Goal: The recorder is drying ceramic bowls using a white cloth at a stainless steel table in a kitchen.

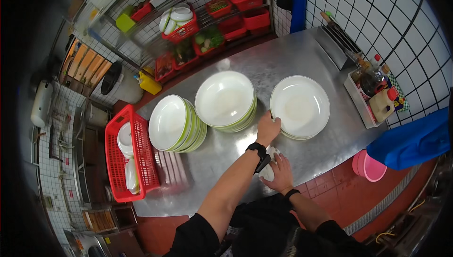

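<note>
My left hand point(268, 128), with a black watch on its wrist, reaches across and grips the left rim of a round white dish point(300, 105). That dish lies on top of a low stack at the right. Below, my right hand point(282, 174) rests on a crumpled white cloth point(268, 174) on the steel table point(226, 165), partly hidden by my left wrist. A tall stack of white bowls with green outsides point(226, 97) stands left of my left hand. Another green-sided stack point(170, 122) leans over further left.
A red plastic basket point(149, 172) with white dishes sits at the table's left end. At the right stand a bin of bottles point(361, 97) and a metal knife holder point(332, 46). Shelves with red baskets point(182, 28) line the back; a pink bucket point(370, 166) stands below.
</note>
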The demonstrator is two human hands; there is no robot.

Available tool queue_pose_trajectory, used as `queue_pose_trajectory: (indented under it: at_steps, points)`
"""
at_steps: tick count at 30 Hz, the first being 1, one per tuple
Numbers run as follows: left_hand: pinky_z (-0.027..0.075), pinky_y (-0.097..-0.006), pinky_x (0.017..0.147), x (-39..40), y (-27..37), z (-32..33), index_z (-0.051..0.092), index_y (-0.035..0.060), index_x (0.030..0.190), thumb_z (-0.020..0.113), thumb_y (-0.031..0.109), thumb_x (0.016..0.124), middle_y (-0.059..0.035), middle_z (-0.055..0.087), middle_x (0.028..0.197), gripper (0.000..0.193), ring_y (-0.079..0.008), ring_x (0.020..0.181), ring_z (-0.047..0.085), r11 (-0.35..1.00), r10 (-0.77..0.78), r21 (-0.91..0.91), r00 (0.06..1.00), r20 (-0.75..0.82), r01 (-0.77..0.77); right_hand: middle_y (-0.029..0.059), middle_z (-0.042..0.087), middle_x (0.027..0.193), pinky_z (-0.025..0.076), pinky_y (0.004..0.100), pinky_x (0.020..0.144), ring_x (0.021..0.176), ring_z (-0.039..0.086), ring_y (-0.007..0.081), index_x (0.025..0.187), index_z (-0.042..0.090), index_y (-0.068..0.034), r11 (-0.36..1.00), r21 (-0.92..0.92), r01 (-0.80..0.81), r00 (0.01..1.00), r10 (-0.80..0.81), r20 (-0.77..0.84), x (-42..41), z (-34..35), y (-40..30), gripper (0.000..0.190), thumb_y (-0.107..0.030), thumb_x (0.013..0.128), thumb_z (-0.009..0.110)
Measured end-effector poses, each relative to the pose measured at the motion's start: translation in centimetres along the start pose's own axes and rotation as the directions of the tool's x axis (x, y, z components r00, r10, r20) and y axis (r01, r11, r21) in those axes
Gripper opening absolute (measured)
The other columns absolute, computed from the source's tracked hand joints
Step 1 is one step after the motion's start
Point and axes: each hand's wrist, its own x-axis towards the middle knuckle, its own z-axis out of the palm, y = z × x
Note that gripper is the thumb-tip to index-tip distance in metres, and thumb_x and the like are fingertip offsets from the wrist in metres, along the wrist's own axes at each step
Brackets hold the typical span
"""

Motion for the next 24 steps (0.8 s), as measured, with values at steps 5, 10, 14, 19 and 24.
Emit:
queue_pose_trajectory:
  at_steps: [5,10,14,19,24]
  points:
    - [0.063,-0.0393,0.057,-1.7,4.5,-0.9,0.059,-0.0141,0.117,0.061,0.01,0.091,-0.0296,0.074,0.094,0.036,-0.0314,0.073,0.078,0.995,-0.084,-0.048,0.996,-0.042,0.082,0.0242,0.047,0.152,0.033,0.063,0.119,0.144,0.041,0.0508,0.13,0.06,-0.007,1.0,-0.002,-0.007,1.0,0.007,0.009,-0.2,0.0,0.1,0.075,-0.049,0.073,0.087]
    - [0.066,-0.0409,0.056,-1.2,3.5,-1.1,0.057,-0.0157,0.116,0.061,0.007,0.09,-0.0289,0.071,0.1,0.034,-0.0335,0.072,0.077,0.952,-0.152,-0.266,0.988,0.017,0.151,0.0238,0.045,0.154,0.03,0.0612,0.121,0.146,0.038,0.0493,0.133,0.062,-0.008,1.0,-0.001,-0.023,0.999,0.023,0.025,-0.3,0.0,-0.1,0.074,-0.052,0.077,0.082]
    - [0.068,-0.0432,0.058,-2.6,4.8,-1.6,0.054,-0.0154,0.124,0.06,0.006,0.091,-0.0253,0.07,0.103,0.04,-0.0343,0.076,0.076,0.883,-0.198,-0.393,0.963,0.184,0.256,0.0242,0.047,0.153,0.031,0.0636,0.12,0.144,0.041,0.0512,0.131,0.063,-0.007,1.0,0.007,-0.022,0.999,0.022,-0.023,-0.4,0.3,0.3,0.075,-0.051,0.075,0.085]
    - [0.069,-0.0417,0.068,-7.6,5.1,-4.7,0.044,-0.0128,0.138,0.061,0.008,0.092,-0.0228,0.068,0.114,0.053,-0.0332,0.091,0.076,0.793,-0.284,-0.508,0.941,0.181,0.337,0.0231,0.047,0.154,0.032,0.0607,0.121,0.144,0.042,0.0477,0.135,0.062,-0.008,1.0,0.003,-0.015,1.0,0.015,-0.007,-0.1,-0.2,0.2,0.077,-0.052,0.076,0.083]
    - [0.068,-0.0425,0.071,-14.8,0.9,-12.4,0.034,-0.0076,0.151,0.07,0.02,0.094,-0.0231,0.063,0.132,0.073,-0.0314,0.1,0.074,0.801,-0.298,-0.446,0.912,0.282,0.4,0.0122,0.067,0.139,0.045,0.0463,0.113,0.132,0.059,0.0323,0.141,0.065,-0.017,0.983,0.058,-0.175,0.965,0.16,0.208,-1.6,0.5,0.7,0.066,-0.053,0.086,0.075]
